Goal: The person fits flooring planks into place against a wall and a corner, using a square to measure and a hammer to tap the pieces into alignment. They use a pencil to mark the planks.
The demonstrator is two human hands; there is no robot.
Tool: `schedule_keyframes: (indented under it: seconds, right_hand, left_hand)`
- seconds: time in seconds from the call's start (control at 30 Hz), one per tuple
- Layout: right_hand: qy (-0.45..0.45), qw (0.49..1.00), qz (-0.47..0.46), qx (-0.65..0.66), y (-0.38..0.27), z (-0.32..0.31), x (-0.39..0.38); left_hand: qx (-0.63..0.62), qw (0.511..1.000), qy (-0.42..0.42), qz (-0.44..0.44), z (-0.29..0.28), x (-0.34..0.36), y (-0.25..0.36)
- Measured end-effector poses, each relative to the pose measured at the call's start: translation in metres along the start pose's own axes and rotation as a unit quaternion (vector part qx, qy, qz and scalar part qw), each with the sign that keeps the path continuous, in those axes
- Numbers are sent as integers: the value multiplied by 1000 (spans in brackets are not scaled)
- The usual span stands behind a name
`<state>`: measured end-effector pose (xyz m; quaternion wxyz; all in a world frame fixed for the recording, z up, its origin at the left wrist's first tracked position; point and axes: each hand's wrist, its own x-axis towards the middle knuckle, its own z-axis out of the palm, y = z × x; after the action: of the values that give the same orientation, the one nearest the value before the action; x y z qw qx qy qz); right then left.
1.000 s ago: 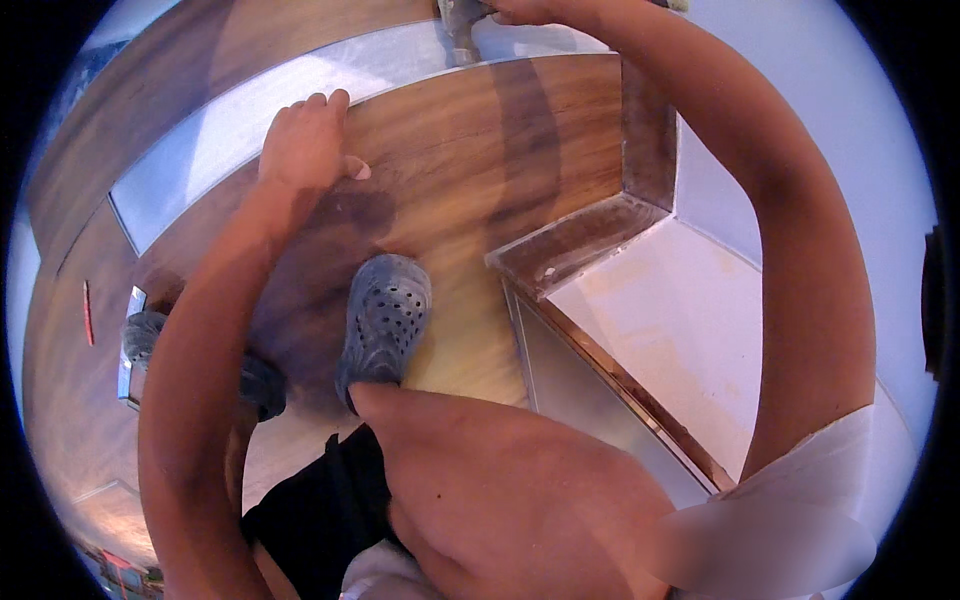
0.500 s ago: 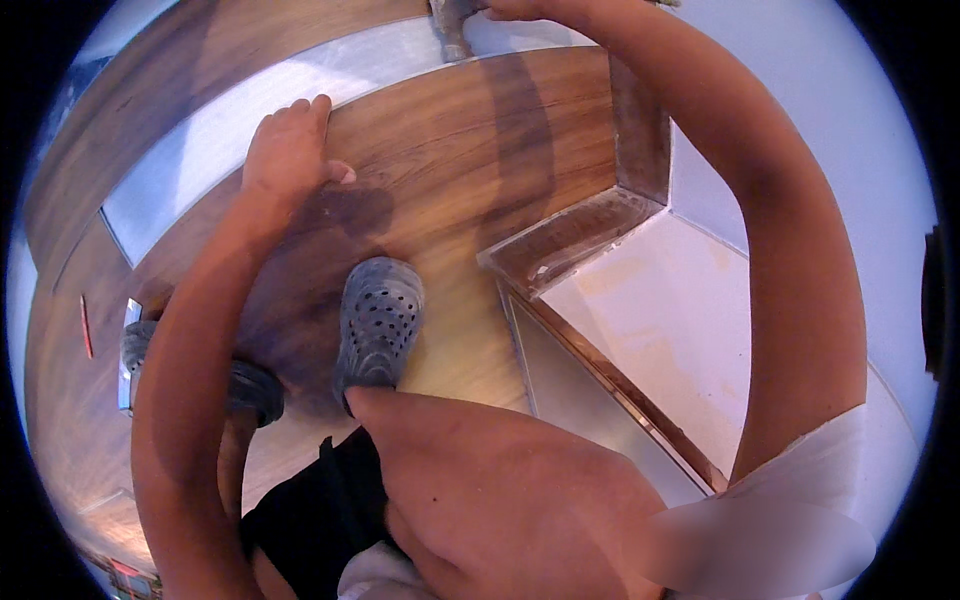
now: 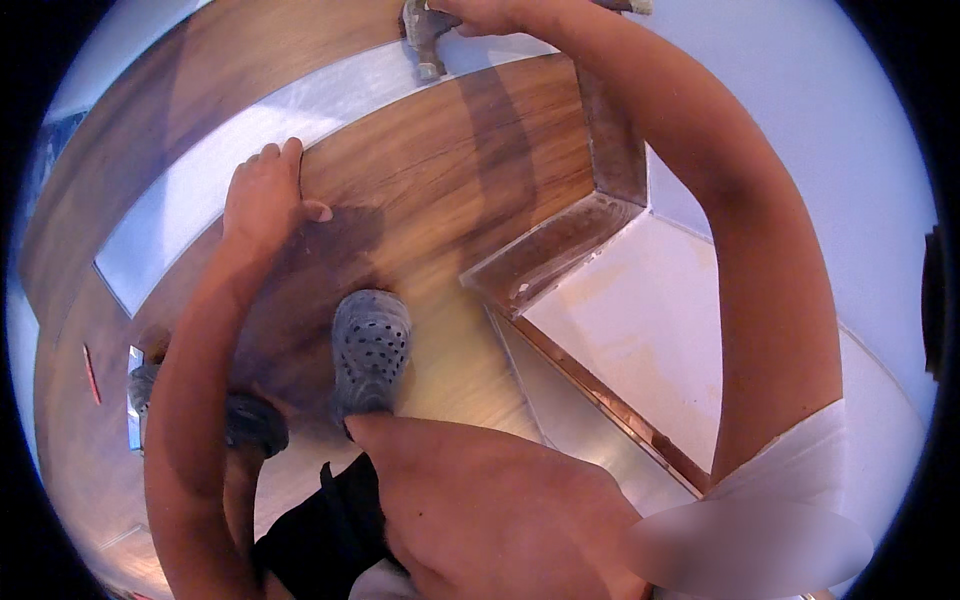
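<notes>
My right hand [image 3: 490, 15] grips the handle of a hammer [image 3: 426, 45] at the far edge of the view. The hammer's head hangs over a pale strip [image 3: 290, 112], close to the edge of a brown wood-grain floor plank [image 3: 420, 140]. I cannot tell whether the head touches the plank's edge. My left hand [image 3: 265, 198] lies on the same flooring farther left, thumb apart and fingertips at the border with the pale strip. It holds nothing.
My feet in grey perforated clogs [image 3: 372, 345] rest on the flooring. To the right, a brown-edged raised ledge [image 3: 560, 245] meets a white wall [image 3: 850, 130]. A red pencil-like stick [image 3: 92, 374] lies at the far left, near a shiny metal piece [image 3: 134, 400].
The view has shifted, so the floor, ledge and clogs appear lower and mostly farther left. The hammer shows more of its head, still beside the plank's edge. My left hand stays at the border.
</notes>
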<state>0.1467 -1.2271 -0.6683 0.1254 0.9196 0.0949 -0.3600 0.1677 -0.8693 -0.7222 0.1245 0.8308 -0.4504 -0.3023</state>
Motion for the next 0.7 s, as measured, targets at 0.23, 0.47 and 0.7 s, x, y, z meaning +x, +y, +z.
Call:
schedule_keyframes:
  seconds: [0.23,0.47,0.7]
  right_hand:
    - [51,990,64,116,6,-4,-17]
    - [256,865,243,357,-20,2,26]
    - [405,394,456,688,-181,-18,25]
  left_hand:
    - [-557,783,146,-237,1,-3,-41]
    - [19,969,194,152,32,-19,-17]
    - [74,969,118,206,45,-13,-4]
